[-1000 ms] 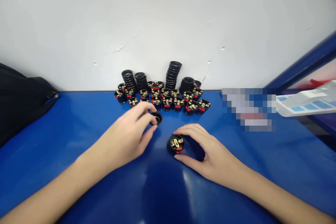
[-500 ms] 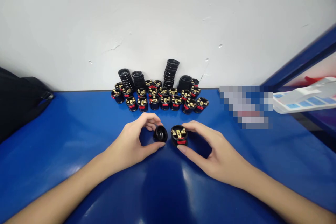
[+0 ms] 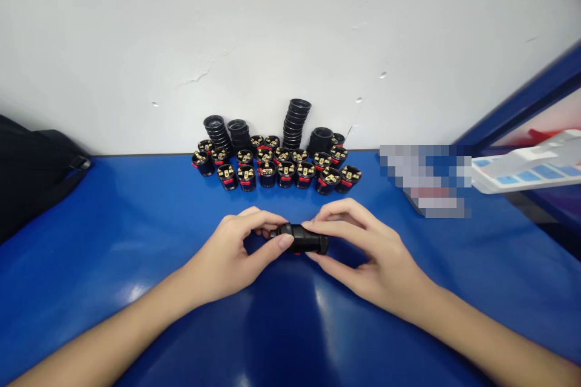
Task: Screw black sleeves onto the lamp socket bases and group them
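My left hand [image 3: 236, 251] pinches a small black hollow cap [image 3: 285, 231] between thumb and fingers. My right hand [image 3: 370, 254] grips a black electrical connector body [image 3: 311, 239], lying on its side, from above and below. Cap and connector body meet end to end above the blue table, in front of me. A bit of red shows under the connector body. Its gold terminals are out of sight, facing the cap. Whether the two parts are engaged or just touching, I cannot tell.
Several upright connector bodies [image 3: 285, 175] with gold terminals and red tabs stand farther back on the blue table [image 3: 190, 326]. Behind them rise stacks of black caps [image 3: 297, 124] near the white wall [image 3: 272, 24]. A black bag [image 3: 36, 175] lies left; a white tray [image 3: 526, 175] is right.
The hands have come together. The connector body has turned from terminals up onto its side, and the cap, apart from it before, now meets its end.
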`<action>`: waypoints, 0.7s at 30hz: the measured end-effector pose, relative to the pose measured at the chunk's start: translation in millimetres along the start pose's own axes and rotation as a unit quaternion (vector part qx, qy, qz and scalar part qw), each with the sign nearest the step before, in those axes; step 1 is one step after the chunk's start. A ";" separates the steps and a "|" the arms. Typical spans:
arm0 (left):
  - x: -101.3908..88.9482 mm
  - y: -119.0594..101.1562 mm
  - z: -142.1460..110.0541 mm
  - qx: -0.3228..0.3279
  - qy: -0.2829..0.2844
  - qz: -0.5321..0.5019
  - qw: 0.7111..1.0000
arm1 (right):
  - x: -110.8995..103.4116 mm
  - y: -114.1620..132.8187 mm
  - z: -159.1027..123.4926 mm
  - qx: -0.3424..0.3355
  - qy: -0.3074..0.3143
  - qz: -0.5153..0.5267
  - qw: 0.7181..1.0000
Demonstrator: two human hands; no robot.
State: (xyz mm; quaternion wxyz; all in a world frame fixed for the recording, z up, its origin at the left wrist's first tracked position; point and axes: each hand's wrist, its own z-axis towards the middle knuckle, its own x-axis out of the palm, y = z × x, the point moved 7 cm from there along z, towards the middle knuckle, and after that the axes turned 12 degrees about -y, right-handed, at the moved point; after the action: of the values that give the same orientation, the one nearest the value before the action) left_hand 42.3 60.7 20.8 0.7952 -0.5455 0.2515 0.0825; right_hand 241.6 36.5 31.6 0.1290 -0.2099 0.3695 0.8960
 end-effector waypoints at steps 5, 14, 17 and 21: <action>3.1 0.6 0.6 -0.029 0.016 0.015 0.999 | -0.6 -0.3 -1.3 -0.006 -0.014 0.012 1.000; 8.3 12.2 -4.3 -0.116 0.026 -0.016 0.993 | 0.9 1.0 -2.6 -0.005 -0.021 0.029 0.999; 5.4 11.4 -3.3 -0.079 0.002 -0.018 0.997 | -0.9 -0.8 -0.3 0.014 -0.030 0.032 0.999; -1.7 -6.8 -3.4 0.094 -0.047 0.010 0.994 | 0.2 -11.1 0.2 0.103 -0.036 0.098 0.989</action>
State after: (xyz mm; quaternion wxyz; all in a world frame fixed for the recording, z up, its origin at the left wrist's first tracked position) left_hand 42.5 55.2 26.4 0.8530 -0.4613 0.2259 0.0926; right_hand 245.7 44.4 24.9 0.0747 -0.1262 0.4741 0.8682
